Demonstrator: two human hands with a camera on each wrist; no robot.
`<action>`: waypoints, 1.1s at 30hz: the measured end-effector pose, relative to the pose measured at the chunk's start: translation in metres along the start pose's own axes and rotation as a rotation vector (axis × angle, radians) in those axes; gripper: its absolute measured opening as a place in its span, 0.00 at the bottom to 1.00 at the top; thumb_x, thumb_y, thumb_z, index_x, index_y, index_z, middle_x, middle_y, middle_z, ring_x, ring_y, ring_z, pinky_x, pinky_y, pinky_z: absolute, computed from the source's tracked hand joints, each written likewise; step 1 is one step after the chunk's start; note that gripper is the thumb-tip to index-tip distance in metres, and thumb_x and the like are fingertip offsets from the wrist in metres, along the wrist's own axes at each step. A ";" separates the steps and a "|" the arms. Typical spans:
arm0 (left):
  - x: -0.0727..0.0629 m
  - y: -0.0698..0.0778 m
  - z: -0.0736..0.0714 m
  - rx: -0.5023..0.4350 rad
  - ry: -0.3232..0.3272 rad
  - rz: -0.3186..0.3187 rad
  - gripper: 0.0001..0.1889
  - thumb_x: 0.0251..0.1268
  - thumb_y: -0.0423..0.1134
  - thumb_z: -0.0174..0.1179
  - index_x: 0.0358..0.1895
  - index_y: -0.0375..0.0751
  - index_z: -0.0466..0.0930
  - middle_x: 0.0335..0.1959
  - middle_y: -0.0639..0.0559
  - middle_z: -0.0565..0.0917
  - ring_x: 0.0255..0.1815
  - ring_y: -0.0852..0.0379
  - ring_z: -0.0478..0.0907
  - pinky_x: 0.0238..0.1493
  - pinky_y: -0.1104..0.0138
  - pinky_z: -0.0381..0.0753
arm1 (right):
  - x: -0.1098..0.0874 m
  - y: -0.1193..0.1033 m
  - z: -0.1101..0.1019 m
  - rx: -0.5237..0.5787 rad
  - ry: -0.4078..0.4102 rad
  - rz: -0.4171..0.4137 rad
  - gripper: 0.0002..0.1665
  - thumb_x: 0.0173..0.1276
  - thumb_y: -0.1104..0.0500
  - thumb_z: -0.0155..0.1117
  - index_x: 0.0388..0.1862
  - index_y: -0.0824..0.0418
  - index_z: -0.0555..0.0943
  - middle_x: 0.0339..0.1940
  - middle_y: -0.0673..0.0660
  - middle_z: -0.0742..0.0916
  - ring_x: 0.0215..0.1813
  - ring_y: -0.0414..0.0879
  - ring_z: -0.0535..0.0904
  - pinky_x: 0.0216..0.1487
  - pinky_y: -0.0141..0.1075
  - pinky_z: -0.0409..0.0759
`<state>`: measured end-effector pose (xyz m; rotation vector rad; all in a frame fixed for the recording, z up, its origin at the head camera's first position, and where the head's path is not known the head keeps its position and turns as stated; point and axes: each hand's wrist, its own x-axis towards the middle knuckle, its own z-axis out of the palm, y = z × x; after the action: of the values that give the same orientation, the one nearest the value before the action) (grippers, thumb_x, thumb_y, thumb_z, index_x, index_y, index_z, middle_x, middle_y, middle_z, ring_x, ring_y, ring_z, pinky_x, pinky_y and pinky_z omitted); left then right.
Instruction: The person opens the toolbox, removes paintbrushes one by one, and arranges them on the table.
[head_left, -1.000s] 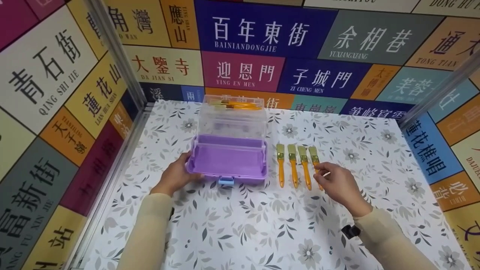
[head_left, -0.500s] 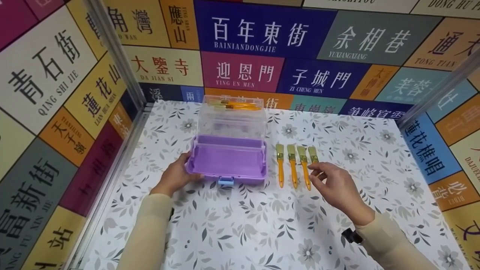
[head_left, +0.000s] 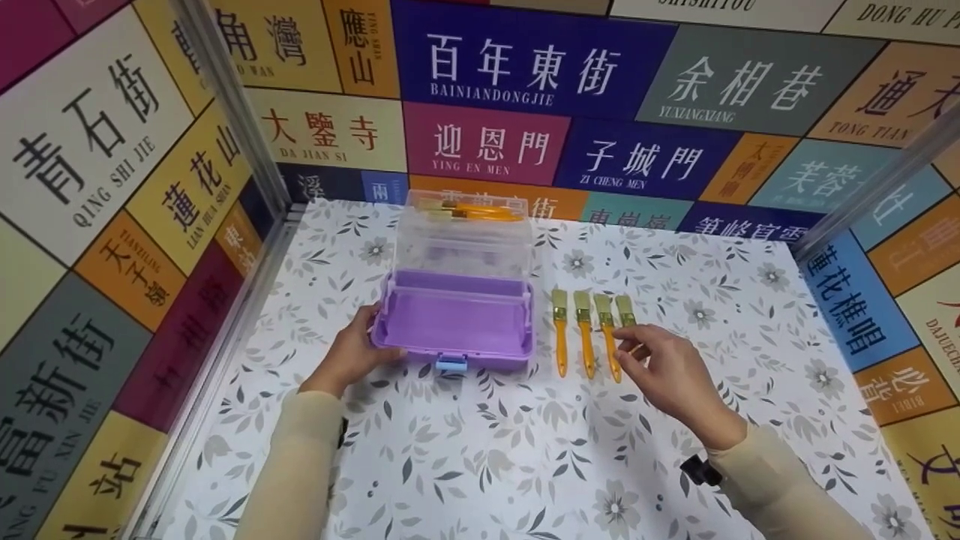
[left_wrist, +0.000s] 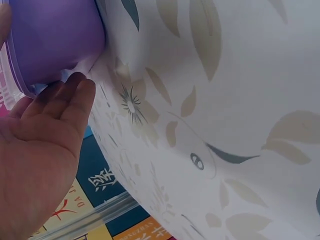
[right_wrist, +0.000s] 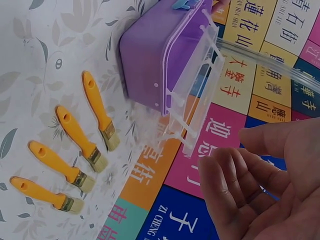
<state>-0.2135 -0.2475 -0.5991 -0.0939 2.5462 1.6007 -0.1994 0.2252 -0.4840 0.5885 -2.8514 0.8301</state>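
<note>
A purple plastic storage box (head_left: 495, 361) with a blue front latch (head_left: 451, 363) stands with its clear upper part (head_left: 465, 251) raised behind it. My left hand (head_left: 351, 351) grips the box's left side, thumb at the front corner and fingers along the side wall. To the right of the box lie several paintbrushes (head_left: 561, 341) with orange handles and pale bristles, side by side, bristles away from me. Over the handle of the rightmost paintbrush (head_left: 625, 306) is my right hand (head_left: 667, 371), fingers loosely curved and holding nothing in the right wrist view.
More orange-handled brushes (head_left: 484, 213) lie in the raised clear tray at the back. The table (head_left: 480, 465) has a white floral cover. Panels printed with Chinese characters (head_left: 480, 142) close off the back and both sides.
My right hand has shifted slightly left from the rightmost brush's handle, and its fingers have loosened. Left hand, box and paintbrushes keep their places.
</note>
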 end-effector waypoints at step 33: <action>0.002 0.002 0.000 0.048 -0.036 0.005 0.59 0.50 0.41 0.78 0.82 0.51 0.44 0.72 0.35 0.67 0.71 0.37 0.63 0.73 0.46 0.57 | 0.043 -0.034 -0.018 0.011 -0.099 -0.103 0.17 0.68 0.59 0.69 0.55 0.60 0.83 0.41 0.50 0.87 0.39 0.44 0.84 0.37 0.43 0.83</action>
<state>-0.2162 -0.2465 -0.5975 -0.0528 2.5581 1.5274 -0.2259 0.1942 -0.4430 0.7916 -2.8764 0.8231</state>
